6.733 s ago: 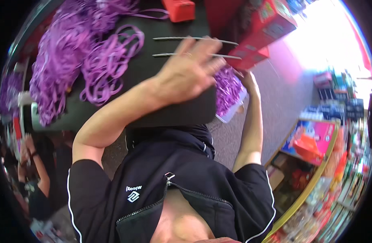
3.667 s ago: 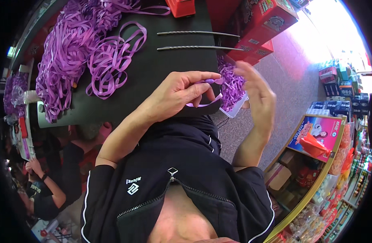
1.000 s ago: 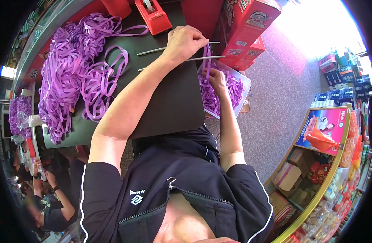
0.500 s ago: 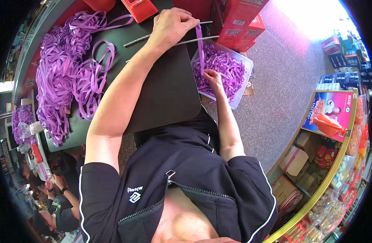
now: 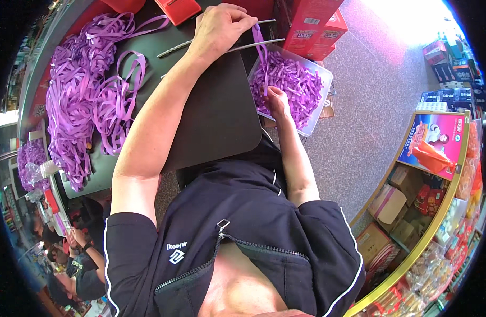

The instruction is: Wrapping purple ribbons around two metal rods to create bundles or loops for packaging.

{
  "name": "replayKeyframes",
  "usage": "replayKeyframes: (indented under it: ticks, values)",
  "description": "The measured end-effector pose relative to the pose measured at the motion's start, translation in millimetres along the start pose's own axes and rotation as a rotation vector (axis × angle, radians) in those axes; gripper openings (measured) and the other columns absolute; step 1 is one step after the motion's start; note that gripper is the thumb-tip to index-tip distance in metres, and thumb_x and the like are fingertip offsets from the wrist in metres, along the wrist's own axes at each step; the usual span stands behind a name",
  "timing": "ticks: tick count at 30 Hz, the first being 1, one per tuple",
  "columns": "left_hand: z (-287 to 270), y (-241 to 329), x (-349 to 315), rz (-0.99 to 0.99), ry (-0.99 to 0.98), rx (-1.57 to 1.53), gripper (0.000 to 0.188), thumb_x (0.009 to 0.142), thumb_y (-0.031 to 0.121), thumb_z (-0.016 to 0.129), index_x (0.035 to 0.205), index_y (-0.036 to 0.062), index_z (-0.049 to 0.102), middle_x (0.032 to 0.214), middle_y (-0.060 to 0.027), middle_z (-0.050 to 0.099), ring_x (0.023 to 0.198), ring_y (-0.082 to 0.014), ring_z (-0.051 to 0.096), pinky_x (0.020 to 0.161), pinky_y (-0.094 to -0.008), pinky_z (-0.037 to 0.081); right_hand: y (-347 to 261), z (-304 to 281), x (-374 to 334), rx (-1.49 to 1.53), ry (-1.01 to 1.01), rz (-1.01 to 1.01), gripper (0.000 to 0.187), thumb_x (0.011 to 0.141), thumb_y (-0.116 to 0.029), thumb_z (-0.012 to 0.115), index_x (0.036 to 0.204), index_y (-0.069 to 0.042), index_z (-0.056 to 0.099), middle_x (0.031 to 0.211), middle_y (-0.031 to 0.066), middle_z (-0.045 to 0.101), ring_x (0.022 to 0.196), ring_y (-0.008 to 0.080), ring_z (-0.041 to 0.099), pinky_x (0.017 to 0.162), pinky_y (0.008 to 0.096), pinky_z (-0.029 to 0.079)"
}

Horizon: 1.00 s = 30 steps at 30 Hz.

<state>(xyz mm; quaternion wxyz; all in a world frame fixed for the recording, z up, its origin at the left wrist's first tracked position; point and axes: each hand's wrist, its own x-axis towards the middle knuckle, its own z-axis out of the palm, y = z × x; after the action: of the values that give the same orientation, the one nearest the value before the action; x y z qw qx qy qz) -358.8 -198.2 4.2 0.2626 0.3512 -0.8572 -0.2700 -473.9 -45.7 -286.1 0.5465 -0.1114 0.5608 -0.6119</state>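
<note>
A narrow purple ribbon [image 5: 262, 53] hangs between my two hands at the dark table's right edge. My left hand [image 5: 222, 29] pinches its upper end beside two thin metal rods [image 5: 261, 44] that jut past the table. Lower down, my right hand [image 5: 278, 104] is closed at the ribbon's lower end, above a clear plastic bin [image 5: 326, 87]. Inside the bin lies a heap of short purple ribbon pieces [image 5: 301, 90]. Fingertips of the right hand are partly hidden. A large tangled pile of long purple ribbon [image 5: 71, 100] covers the table's left side, with looser loops [image 5: 116, 105] beside it.
Red boxes [image 5: 312, 31] stand behind the bin, and a red object [image 5: 178, 10] lies at the table's far edge. A gold-edged shelf [image 5: 438, 222] with packages curves along the right. At the lower left, another person [image 5: 87, 264] works with their hands.
The ribbon between my hands hangs less straight, with a bend near the top. My right hand has turned slightly, its fingers more curled. The whole view has shifted a little.
</note>
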Motion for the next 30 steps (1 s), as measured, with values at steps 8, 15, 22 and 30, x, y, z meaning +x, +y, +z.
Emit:
replayKeyframes:
  ticks: [8, 15, 22, 30]
  values:
    - [-0.4, 0.8, -0.5, -0.017, 0.005, 0.008, 0.034, 0.081, 0.037, 0.068, 0.097, 0.0068, 0.072, 0.114, -0.0083, 0.064, 0.104, -0.0229, 0.061, 0.091, -0.0319, 0.044, -7.2, 12.9, -9.3, -0.699, 0.204, -0.328, 0.021, 0.081, -0.023, 0.069, 0.088, -0.004, 0.069, 0.075, 0.0079, 0.066, 0.067, 0.0177, 0.063, 0.063, 0.032, 0.049]
    - [0.3, 1.5, 1.5, 0.029, -0.012, 0.022, 0.033, 0.082, 0.035, 0.067, 0.097, 0.006, 0.071, 0.117, -0.0081, 0.063, 0.105, -0.0231, 0.06, 0.09, -0.0323, 0.044, 2.7, 10.4, -10.2, -0.773, 0.212, -0.549, 0.015, 0.075, -0.011, 0.071, 0.087, -0.007, 0.062, 0.083, 0.0096, 0.062, 0.075, 0.0238, 0.063, 0.065, 0.0344, 0.05]
    - [-3.4, -8.3, 4.7, 0.046, -0.036, 0.021, 0.031, 0.083, 0.032, 0.066, 0.097, 0.0056, 0.071, 0.121, -0.0121, 0.06, 0.107, -0.0253, 0.06, 0.092, -0.0334, 0.044, -5.2, 4.9, -32.5, -0.946, 0.092, -1.082, 0.016, 0.07, -0.006, 0.071, 0.083, -0.009, 0.062, 0.09, 0.0081, 0.056, 0.078, 0.0257, 0.059, 0.066, 0.0363, 0.049]
    - [-4.5, -16.3, 6.8, 0.071, -0.053, 0.054, 0.028, 0.081, 0.03, 0.066, 0.094, 0.0059, 0.073, 0.127, -0.0195, 0.055, 0.113, -0.0286, 0.056, 0.095, -0.0346, 0.042, 0.4, -14.9, -59.6, -0.899, -0.037, -0.992, 0.018, 0.069, -0.008, 0.074, 0.085, -0.009, 0.066, 0.093, 0.0093, 0.054, 0.085, 0.0255, 0.058, 0.072, 0.035, 0.05]
